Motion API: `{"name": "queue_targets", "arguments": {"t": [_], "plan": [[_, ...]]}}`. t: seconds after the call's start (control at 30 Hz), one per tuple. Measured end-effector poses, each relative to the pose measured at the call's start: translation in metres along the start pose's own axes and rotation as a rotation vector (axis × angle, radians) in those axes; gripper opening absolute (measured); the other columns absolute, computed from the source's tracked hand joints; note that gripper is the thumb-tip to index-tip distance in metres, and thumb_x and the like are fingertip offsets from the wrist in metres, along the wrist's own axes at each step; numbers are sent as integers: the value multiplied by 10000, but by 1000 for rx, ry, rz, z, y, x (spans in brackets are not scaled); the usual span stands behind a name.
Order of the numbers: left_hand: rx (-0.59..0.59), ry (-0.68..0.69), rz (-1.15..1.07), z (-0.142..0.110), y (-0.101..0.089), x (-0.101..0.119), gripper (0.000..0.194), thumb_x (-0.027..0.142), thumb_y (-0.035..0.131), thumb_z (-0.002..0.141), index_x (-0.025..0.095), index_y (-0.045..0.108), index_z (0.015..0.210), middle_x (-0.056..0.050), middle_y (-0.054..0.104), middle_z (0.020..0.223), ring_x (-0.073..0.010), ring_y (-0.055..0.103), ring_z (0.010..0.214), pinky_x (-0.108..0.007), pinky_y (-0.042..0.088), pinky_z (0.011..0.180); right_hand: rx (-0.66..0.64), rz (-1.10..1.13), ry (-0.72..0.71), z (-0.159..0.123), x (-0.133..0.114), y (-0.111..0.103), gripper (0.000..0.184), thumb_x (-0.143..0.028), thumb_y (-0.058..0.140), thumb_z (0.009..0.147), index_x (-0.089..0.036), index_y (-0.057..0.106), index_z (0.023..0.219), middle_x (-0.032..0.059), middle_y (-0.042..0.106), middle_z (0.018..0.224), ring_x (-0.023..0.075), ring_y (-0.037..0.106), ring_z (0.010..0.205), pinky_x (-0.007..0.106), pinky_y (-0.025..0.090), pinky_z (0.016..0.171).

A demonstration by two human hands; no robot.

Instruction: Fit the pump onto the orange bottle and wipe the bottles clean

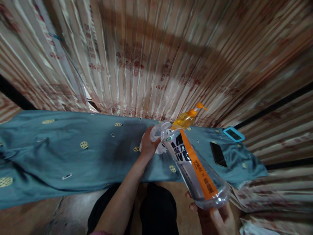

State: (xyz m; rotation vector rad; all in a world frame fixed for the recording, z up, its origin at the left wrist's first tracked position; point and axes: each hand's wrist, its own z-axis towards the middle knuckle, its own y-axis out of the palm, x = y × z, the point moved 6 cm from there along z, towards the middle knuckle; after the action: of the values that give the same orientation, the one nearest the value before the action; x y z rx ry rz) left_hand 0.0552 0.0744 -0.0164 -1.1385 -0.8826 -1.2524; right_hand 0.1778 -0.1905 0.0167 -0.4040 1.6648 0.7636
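My right hand (217,217) holds a large clear plastic bottle (193,166) by its base. The bottle has a silver label with black letters and an orange stripe, and it tilts with its top toward my left hand. My left hand (148,143) is closed around a small clear plastic container (158,130), which meets or overlaps the bottle's top end; its exact kind is unclear. Something white and crumpled (161,149) shows under the left hand, partly hidden. Just behind stands a yellow pump bottle (184,120) with an orange pump head, its lower part covered by the large bottle.
A teal cloth with yellow patterns (97,163) covers the long table. On its right side lie a dark phone (218,154) and a blue-framed device (234,134). Pleated printed curtains (137,65) hang behind and to the right, with dark bars (276,106) across them.
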Motion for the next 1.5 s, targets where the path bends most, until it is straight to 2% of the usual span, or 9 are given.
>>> {"name": "queue_targets", "arguments": {"t": [0.27, 0.37, 0.5, 0.7, 0.83, 0.93, 1.13, 1.33, 1.5], "plan": [[16, 41, -9, 0, 3, -3, 474, 266, 748, 691, 198, 590, 1133, -55, 725, 1080, -248, 682, 1010, -385, 528, 918, 25, 29, -13, -1, 5, -2, 686, -463, 771, 759, -295, 481, 1357, 55, 748, 932, 249, 717, 691, 326, 564, 528], [25, 49, -15, 1, 2, -2, 481, 271, 760, 675, 186, 601, 1121, -60, 727, 1076, -252, 685, 1006, -379, 532, 908, 59, 50, -1, 1, 7, -5, 702, -483, 812, 708, -279, 521, 1314, 63, 748, 918, 233, 715, 707, 278, 536, 519], [27, 59, -20, 1, 2, 0, 462, 284, 756, 690, 193, 608, 1118, -56, 730, 1064, -247, 687, 990, -376, 535, 893, 70, 51, 3, 2, 6, -4, 755, -474, 854, 643, -266, 534, 1294, 71, 742, 906, 239, 709, 689, 284, 528, 512], [34, 54, -30, 2, 3, -5, 481, 278, 766, 684, 199, 604, 1130, -57, 725, 1093, -245, 686, 1009, -382, 535, 913, 36, 37, 7, 4, 2, -1, 817, -487, 831, 675, -297, 472, 1385, 75, 737, 958, 257, 707, 673, 319, 529, 499], [23, 42, -11, 2, 3, -6, 483, 269, 767, 691, 205, 601, 1140, -55, 727, 1093, -247, 683, 1023, -389, 531, 929, -7, 16, 12, 6, 4, -3, 762, -510, 781, 731, -357, 454, 1402, 57, 737, 982, 272, 715, 706, 364, 550, 539], [18, 26, 2, 1, 2, -4, 483, 237, 766, 691, 206, 601, 1144, -55, 729, 1090, -251, 682, 1031, -391, 529, 934, -8, 11, 38, 6, 8, -7, 738, -520, 771, 737, -346, 462, 1384, 57, 745, 941, 291, 727, 718, 393, 564, 587], [16, -5, 33, 1, 0, -2, 492, 196, 763, 677, 188, 600, 1141, -56, 730, 1089, -249, 688, 1005, -384, 538, 914, 19, 18, 11, 5, 6, -6, 566, -505, 789, 715, -304, 567, 1195, 56, 748, 884, 273, 722, 668, 361, 555, 584], [8, -19, -5, 0, -1, -1, 472, 208, 755, 684, 193, 598, 1129, -62, 729, 1081, -251, 687, 1006, -388, 539, 914, -3, -4, -15, 4, 3, -3, 591, -515, 745, 762, -324, 534, 1281, 53, 736, 891, 280, 716, 691, 360, 538, 557], [-2, -29, -35, 0, -2, 1, 462, 188, 754, 676, 193, 602, 1112, -56, 731, 1068, -249, 690, 1003, -374, 538, 920, 56, 65, -13, 3, 4, -3, 632, -498, 806, 690, -280, 559, 1229, 72, 727, 900, 284, 718, 660, 337, 526, 513]]}}
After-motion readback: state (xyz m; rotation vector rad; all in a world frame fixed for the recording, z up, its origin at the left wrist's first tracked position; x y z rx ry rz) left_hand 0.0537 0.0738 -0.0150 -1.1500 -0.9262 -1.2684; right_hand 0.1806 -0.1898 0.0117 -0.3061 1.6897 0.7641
